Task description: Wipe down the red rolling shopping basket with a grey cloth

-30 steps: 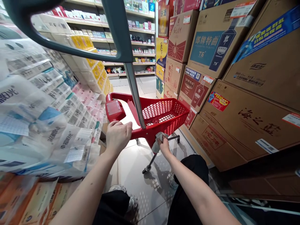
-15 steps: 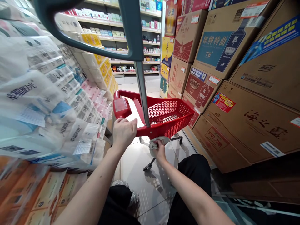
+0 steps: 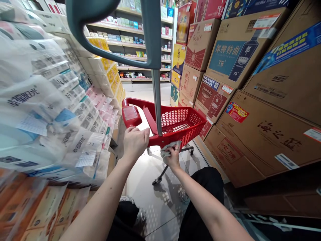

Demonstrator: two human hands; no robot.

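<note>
My left hand (image 3: 135,143) is curled tight over the near rim of the red basket (image 3: 184,125), which stands on wheels just ahead of my knees. My right hand (image 3: 173,158) is closed round a grey cloth (image 3: 167,149), pressing it against the basket's lower near edge. Cardboard boxes (image 3: 263,134) are stacked right of the basket, tissue packs (image 3: 50,110) left of it

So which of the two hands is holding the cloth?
The right hand, bunching a grey cloth against the red basket; the left hand only grips the basket's near edge.
</note>
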